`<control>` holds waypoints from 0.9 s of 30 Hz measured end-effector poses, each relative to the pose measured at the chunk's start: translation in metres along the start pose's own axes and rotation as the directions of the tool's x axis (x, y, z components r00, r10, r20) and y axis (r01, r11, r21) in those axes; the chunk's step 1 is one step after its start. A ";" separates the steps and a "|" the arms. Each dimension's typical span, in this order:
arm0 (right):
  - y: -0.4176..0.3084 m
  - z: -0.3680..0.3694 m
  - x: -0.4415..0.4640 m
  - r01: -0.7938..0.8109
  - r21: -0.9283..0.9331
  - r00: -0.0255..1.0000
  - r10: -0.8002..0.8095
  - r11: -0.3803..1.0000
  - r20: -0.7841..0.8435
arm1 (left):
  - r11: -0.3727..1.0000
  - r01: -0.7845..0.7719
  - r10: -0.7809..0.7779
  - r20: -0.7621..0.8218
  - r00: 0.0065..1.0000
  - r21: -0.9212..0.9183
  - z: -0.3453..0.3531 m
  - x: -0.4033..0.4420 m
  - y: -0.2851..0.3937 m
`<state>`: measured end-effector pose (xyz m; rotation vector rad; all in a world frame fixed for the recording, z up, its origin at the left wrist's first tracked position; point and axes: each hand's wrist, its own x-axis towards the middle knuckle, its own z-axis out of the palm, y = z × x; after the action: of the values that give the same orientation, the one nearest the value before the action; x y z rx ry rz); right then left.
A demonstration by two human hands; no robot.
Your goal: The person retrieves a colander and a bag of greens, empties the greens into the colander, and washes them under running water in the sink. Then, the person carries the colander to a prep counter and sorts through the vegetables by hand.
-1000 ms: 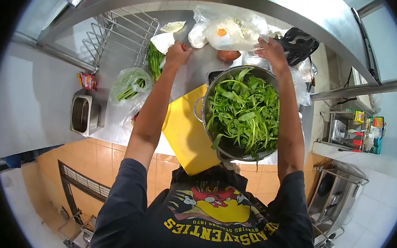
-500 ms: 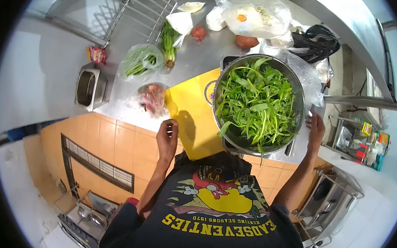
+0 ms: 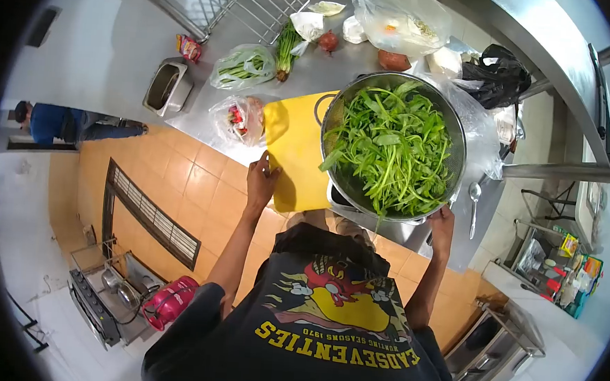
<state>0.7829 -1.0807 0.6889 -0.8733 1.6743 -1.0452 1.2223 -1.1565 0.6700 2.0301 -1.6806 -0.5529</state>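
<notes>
A mesh colander (image 3: 333, 138) heaped with leafy greens (image 3: 402, 144) stands on the counter, overlapping the right part of a yellow cutting board (image 3: 290, 141). My right hand (image 3: 442, 230) is closed at the colander's lower right rim, where its far handle is mostly hidden by the fingers. My left hand (image 3: 261, 182) is at the board's left edge, fingers loosely apart and holding nothing; whether the fingertips touch the board I cannot tell. Just beyond it is a clear bag with red pieces (image 3: 238, 120). A metal spoon (image 3: 474, 201) lies right of the colander.
Bagged green pods (image 3: 244, 68), scallions (image 3: 285, 53), a red onion (image 3: 328, 42) and a wire rack (image 3: 250, 9) occupy the back. A black plastic bag (image 3: 499, 78) sits back right, below a metal shelf (image 3: 570, 74). A person (image 3: 57, 125) is in a doorway far left.
My right hand has moved from right of the colander onto its lower right rim. The spoon is now uncovered. The view has shifted, bringing a person into sight at the left.
</notes>
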 end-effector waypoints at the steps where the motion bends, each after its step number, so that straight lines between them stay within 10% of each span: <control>1: 0.007 -0.001 0.001 -0.010 -0.030 1.000 0.010 0.999 0.004 | 0.999 -0.027 0.028 -0.017 0.999 0.042 0.001 0.009 0.003; 9: 0.017 0.014 -0.004 0.035 0.079 0.999 -0.032 0.996 -0.034 | 0.964 -0.054 -0.006 -0.224 0.974 -0.260 -0.005 0.084 0.003; 17: 0.027 0.025 -0.013 0.037 0.350 0.997 -0.011 0.936 -0.078 | 0.987 -0.156 0.159 -0.366 0.917 0.038 -0.039 0.164 -0.049; 18: 0.037 0.024 -0.011 0.045 0.364 0.996 -0.015 0.930 -0.085 | 0.987 0.122 -0.104 -0.166 0.981 0.103 -0.047 0.168 -0.048; 21: 0.093 0.018 0.001 0.231 0.203 0.969 -0.206 0.952 -0.135 | 0.973 -0.183 0.116 -0.393 0.912 -0.138 -0.022 0.154 -0.051; 24: 0.069 0.037 -0.014 0.291 0.261 0.953 -0.257 0.920 -0.159 | 0.921 -0.184 0.138 -0.155 0.978 -0.344 -0.008 0.157 -0.025; 26: 0.051 0.050 -0.013 0.268 -0.395 0.881 -0.390 0.878 -0.268 | 0.929 -0.081 0.083 -0.012 0.997 -0.362 -0.006 0.180 -0.017; 27: 0.034 0.059 -0.018 0.019 0.200 0.937 0.052 0.980 -0.344 | 0.874 -0.399 0.331 -0.260 0.907 -0.276 -0.002 0.199 -0.019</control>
<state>0.8415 -1.0665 0.6521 -0.5628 1.8195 -1.3936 1.2746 -1.3490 0.6563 1.4344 -1.6664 -0.4347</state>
